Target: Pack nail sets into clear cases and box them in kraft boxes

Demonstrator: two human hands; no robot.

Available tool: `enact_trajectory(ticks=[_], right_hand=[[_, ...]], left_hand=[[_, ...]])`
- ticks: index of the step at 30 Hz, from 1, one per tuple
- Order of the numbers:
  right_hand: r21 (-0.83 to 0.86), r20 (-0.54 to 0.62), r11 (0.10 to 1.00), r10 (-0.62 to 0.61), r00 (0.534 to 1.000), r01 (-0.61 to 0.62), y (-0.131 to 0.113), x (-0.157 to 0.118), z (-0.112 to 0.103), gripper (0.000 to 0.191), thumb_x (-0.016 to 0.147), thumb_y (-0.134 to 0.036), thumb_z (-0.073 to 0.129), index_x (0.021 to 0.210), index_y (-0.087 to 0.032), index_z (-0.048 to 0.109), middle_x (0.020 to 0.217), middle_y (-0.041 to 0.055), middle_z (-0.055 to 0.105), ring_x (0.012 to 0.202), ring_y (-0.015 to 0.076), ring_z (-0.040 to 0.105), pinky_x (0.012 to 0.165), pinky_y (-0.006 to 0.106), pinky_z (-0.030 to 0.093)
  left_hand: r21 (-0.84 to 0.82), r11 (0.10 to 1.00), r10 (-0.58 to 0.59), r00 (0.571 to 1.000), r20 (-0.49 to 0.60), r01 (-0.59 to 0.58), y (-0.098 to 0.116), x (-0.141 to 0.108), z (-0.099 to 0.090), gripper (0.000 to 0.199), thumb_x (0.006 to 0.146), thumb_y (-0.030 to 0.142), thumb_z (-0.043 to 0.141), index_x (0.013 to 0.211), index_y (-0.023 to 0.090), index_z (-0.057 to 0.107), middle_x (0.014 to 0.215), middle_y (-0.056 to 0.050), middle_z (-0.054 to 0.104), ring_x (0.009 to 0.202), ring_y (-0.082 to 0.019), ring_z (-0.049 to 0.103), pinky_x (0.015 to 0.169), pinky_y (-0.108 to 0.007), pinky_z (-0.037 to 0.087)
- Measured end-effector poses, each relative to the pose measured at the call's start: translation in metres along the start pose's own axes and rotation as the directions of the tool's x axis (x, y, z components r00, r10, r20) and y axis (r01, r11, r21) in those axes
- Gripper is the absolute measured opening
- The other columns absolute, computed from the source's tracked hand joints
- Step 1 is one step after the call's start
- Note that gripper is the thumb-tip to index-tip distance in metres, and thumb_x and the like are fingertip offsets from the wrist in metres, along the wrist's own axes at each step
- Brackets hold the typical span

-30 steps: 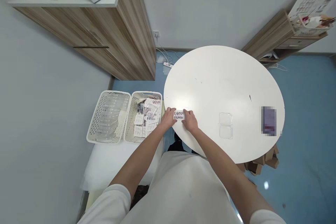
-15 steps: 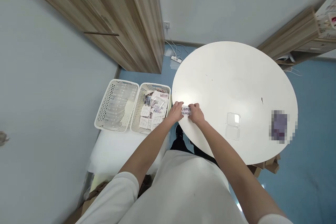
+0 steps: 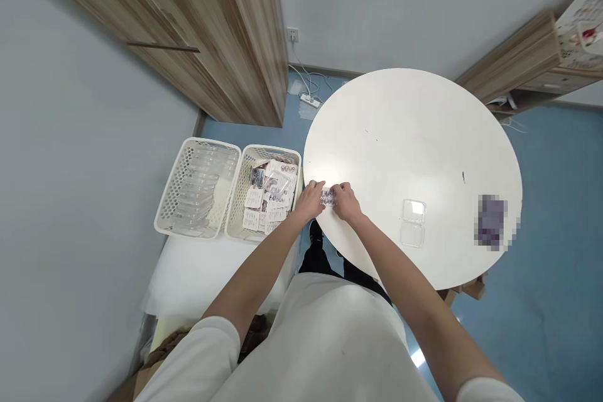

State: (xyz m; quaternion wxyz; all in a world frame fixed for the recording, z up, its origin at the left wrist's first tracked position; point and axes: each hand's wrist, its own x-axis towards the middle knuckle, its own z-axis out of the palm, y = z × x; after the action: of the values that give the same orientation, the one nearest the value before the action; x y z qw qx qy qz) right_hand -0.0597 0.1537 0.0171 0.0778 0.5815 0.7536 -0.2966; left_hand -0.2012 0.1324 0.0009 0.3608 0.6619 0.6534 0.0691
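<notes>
Clock positions are read on the face of the round white table [image 3: 400, 119], with twelve at its far rim. Both bare hands are at the rim between eight and nine o'clock. The small card [image 3: 328, 196], bearing rows of shiny oval pieces, is between them. The left hand [image 3: 311, 199] is closed on the card's nine-o'clock edge; the right hand [image 3: 347, 201] is closed on its three-o'clock edge, fingers partly covering it. Whether the card rests on the table or is held just above it cannot be determined.

A clear plastic case [image 3: 412, 234] lies opened flat toward six o'clock. A purple item [image 3: 490, 220], obscured by pixelation, lies toward four o'clock near the rim. A small dark mark [image 3: 463, 176] is noted at three o'clock.

Beyond the rim at nine o'clock, two perforated white baskets stand side by side. The farther basket [image 3: 167, 204] contains a row of clear cases [image 3: 198, 191]; the nearer basket [image 3: 234, 210] contains printed cards [image 3: 254, 198] and clear packaging. Off the rim at ten o'clock, a power strip [image 3: 309, 101] lies on the blue floor near a wood-grain cabinet [image 3: 254, 31].
</notes>
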Motion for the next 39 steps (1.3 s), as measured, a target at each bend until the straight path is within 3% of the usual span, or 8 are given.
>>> enact_trajectory(ticks=[4,8,16,24,31,39], right_hand=[[0.046,-0.069,0.994,-0.092,0.993,0.095,0.005,-0.004,0.004,0.046,0.064,-0.002,0.051,0.105,-0.022,0.045,0.110,0.0082,0.040,0.097,0.0223,0.043,0.066,0.029,0.043],[0.204,-0.156,0.963,-0.147,0.977,0.177,0.010,-0.012,0.012,0.055,0.063,0.001,0.046,0.114,-0.020,0.040,0.114,0.0081,0.038,0.100,0.0192,0.044,0.081,0.032,0.043],[0.536,-0.203,0.830,-0.048,0.978,0.152,0.025,-0.040,0.020,0.069,0.067,-0.007,0.052,0.129,-0.022,0.026,0.122,0.0097,0.036,0.104,0.0193,0.047,0.088,0.038,0.044],[0.681,-0.196,0.726,0.054,0.979,0.096,0.072,-0.096,0.027,0.074,0.067,-0.012,0.058,0.132,-0.024,0.025,0.123,0.0105,0.037,0.111,0.0215,0.045,0.090,0.041,0.043],[0.791,-0.203,0.594,0.027,0.979,0.148,0.129,-0.154,0.017,0.081,0.069,-0.012,0.056,0.136,-0.027,0.014,0.128,0.0081,0.036,0.106,0.0176,0.049,0.089,0.037,0.044],[0.701,-0.215,0.695,-0.008,0.977,0.160,0.193,-0.189,0.004,0.074,0.072,-0.016,0.053,0.135,-0.029,0.017,0.101,0.0035,0.050,0.073,0.0131,0.054,0.079,0.038,0.047]], left_hand=[[-0.024,0.999,0.032,0.999,-0.037,-0.033,-0.002,-0.005,0.004,0.063,0.067,0.017,0.062,0.123,0.022,0.034,0.114,-0.008,0.042,0.109,-0.024,0.043,0.084,-0.031,0.038],[-0.040,0.997,0.064,0.995,-0.071,-0.067,-0.002,-0.009,0.006,0.060,0.069,0.016,0.059,0.124,0.022,0.034,0.113,-0.007,0.045,0.108,-0.023,0.044,0.087,-0.032,0.037],[-0.078,0.994,0.071,0.997,-0.044,-0.074,0.017,-0.020,0.010,0.067,0.071,0.013,0.053,0.131,0.019,0.024,0.111,-0.010,0.046,0.100,-0.022,0.049,0.082,-0.031,0.040],[-0.158,0.973,0.179,0.981,0.069,-0.166,0.061,-0.049,0.040,0.073,0.069,0.021,0.057,0.133,0.021,0.022,0.100,-0.007,0.048,0.085,-0.019,0.052,0.073,-0.030,0.044],[-0.118,0.958,0.274,0.957,0.098,-0.262,0.115,-0.061,0.068,0.067,0.066,0.023,0.062,0.126,0.022,0.032,0.096,-0.005,0.049,0.080,-0.017,0.051,0.073,-0.032,0.045],[-0.077,0.964,0.265,0.954,0.140,-0.256,0.170,-0.063,0.098,0.067,0.064,0.032,0.066,0.124,0.024,0.036,0.101,-0.005,0.049,0.078,-0.016,0.051,0.071,-0.031,0.045]])
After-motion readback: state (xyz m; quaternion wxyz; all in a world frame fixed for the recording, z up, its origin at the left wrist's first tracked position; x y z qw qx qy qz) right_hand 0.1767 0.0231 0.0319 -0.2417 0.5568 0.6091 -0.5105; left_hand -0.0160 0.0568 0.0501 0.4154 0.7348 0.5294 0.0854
